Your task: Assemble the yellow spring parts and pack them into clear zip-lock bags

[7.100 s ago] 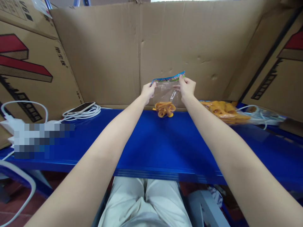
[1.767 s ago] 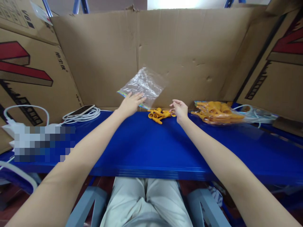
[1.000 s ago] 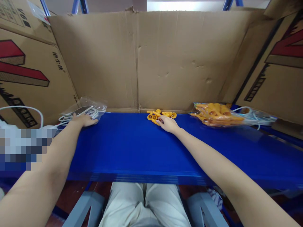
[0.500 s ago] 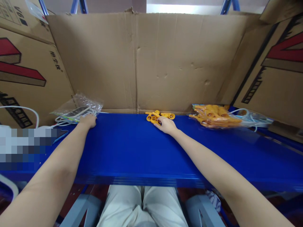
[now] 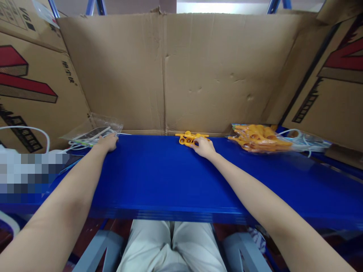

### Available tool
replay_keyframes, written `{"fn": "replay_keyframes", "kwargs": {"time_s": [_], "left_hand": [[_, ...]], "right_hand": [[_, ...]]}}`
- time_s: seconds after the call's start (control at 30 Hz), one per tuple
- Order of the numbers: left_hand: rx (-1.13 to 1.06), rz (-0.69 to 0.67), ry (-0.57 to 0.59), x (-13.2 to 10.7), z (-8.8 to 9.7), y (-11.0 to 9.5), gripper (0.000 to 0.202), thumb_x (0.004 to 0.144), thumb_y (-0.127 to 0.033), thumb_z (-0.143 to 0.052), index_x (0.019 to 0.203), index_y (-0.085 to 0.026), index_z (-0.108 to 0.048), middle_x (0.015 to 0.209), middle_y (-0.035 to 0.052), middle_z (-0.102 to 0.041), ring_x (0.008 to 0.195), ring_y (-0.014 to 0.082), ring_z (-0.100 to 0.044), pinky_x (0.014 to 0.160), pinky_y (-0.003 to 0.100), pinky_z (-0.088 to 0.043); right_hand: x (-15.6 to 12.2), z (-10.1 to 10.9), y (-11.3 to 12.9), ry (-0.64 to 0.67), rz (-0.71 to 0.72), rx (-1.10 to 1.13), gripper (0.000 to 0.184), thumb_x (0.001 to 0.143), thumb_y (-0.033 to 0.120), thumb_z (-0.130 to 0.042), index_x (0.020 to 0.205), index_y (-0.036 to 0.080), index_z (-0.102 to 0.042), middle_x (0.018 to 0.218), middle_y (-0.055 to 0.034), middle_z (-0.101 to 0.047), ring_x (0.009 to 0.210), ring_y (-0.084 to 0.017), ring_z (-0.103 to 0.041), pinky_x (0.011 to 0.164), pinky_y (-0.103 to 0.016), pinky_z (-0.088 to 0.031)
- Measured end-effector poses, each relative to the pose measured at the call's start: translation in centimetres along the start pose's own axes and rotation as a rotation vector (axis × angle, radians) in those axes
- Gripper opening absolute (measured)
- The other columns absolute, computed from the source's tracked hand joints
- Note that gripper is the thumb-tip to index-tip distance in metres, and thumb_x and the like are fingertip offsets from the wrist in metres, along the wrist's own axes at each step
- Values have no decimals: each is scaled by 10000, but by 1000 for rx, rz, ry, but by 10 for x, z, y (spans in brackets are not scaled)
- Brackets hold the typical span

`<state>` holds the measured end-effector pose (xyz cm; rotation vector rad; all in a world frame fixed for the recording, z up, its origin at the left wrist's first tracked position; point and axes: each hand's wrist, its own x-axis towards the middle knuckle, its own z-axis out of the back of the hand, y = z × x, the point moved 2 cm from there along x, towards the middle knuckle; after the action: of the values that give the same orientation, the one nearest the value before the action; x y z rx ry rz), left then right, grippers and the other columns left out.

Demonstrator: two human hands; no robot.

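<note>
Several orange-yellow plastic pieces with round, cup-like ends point(image 5: 186, 139) lie in a small cluster at the back of the blue tabletop point(image 5: 159, 177). At the right side of this cluster, my right hand point(image 5: 205, 148) has its thumb and fingers closed on one of the pieces, which they partly cover. Far to the left, my left hand point(image 5: 109, 142) rests with curled fingers at the near right edge of a clear plastic bag point(image 5: 96, 130). White cords and flat items show through the bag; the fingertips are partly hidden.
On the right lies a clear bag packed with similar orange-yellow pieces point(image 5: 256, 138), beside a bag with white cord point(image 5: 304, 141). A cardboard panel point(image 5: 198, 71) stands along the back, and printed cartons point(image 5: 36, 83) flank both sides. A white cable point(image 5: 47, 139) loops at left.
My right hand has shifted slightly right along the yellow cluster, and the pieces lie closer together and a little turned. The left hand stays at the plastic bag, which has flattened slightly.
</note>
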<state>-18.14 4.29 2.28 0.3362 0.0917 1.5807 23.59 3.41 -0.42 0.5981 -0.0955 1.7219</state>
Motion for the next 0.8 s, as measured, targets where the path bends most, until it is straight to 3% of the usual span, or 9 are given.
{"fn": "replay_keyframes", "kwargs": {"time_s": [0.13,0.27,0.37,0.5,0.63,0.8], "left_hand": [[30,24,47,3,1,1,341,774,-96,-419,1043,-129,-625,1471,157,-305,1313,320,-323,963,603,-331],[27,40,89,6,1,1,359,752,-111,-440,1038,-172,-649,1495,135,-257,1327,336,-304,985,577,-330],[63,34,104,7,1,0,392,756,-110,-412,1075,-163,-633,1492,145,-258,1336,321,-293,977,594,-331],[56,14,58,10,4,-2,378,723,-130,-440,1021,-196,-663,1465,140,-323,1323,326,-318,970,601,-332],[9,-12,24,14,9,-6,332,691,-167,-486,955,-201,-686,1468,127,-322,1326,358,-302,972,607,-312],[13,-57,-20,17,17,-18,369,728,-189,-468,1047,-179,-653,1483,124,-292,1356,306,-257,1027,554,-255]], "right_hand": [[15,12,-21,-254,-182,378,259,822,398,-505,793,167,-617,884,-82,-660,851,-201,-609,747,-317,-449],[24,27,-56,-443,-600,948,328,877,427,-356,813,166,-544,756,-47,-616,546,-120,-562,500,-237,-420],[21,35,-83,-514,-810,1217,349,916,359,-193,848,186,-488,690,-6,-558,446,-79,-498,446,-198,-383],[11,42,-107,-599,-887,1328,468,916,370,-3,820,215,-433,621,23,-467,418,-91,-468,467,-218,-420],[3,47,-113,-806,-978,1461,492,914,476,-43,765,210,-430,558,21,-441,420,-107,-469,503,-254,-452],[-1,49,-116,-901,-1026,1231,463,921,419,-70,707,207,-422,510,-3,-459,434,-122,-509,490,-258,-453]]}}
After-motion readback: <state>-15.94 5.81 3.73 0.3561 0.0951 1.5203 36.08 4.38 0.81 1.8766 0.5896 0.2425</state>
